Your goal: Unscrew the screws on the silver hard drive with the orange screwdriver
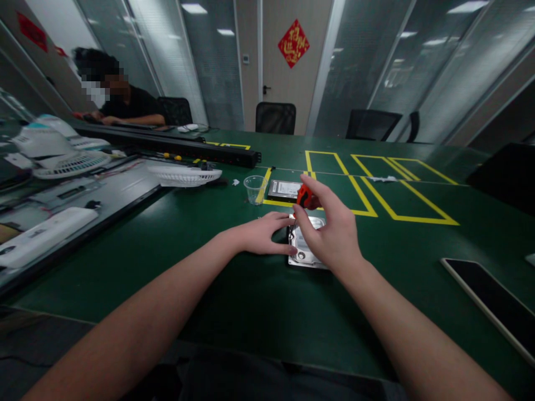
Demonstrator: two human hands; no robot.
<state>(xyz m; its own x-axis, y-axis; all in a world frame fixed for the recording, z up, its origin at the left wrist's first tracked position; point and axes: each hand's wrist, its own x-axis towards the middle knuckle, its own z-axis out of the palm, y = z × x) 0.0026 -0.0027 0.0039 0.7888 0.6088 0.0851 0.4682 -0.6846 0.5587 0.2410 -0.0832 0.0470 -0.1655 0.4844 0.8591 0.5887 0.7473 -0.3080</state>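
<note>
Screwdriver [305,196] tilts in right hand [334,229], beside spread-fingered left hand [264,234].

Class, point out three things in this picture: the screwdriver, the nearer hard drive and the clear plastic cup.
Screwdriver [305,196]: head view, on its handle.
Nearer hard drive [302,245]: head view, on its silver top face.
Clear plastic cup [255,192]: head view, on its side wall.

Red-and-black screwdriver [305,195], silver drive [304,248], green tabletop [251,301]
</note>
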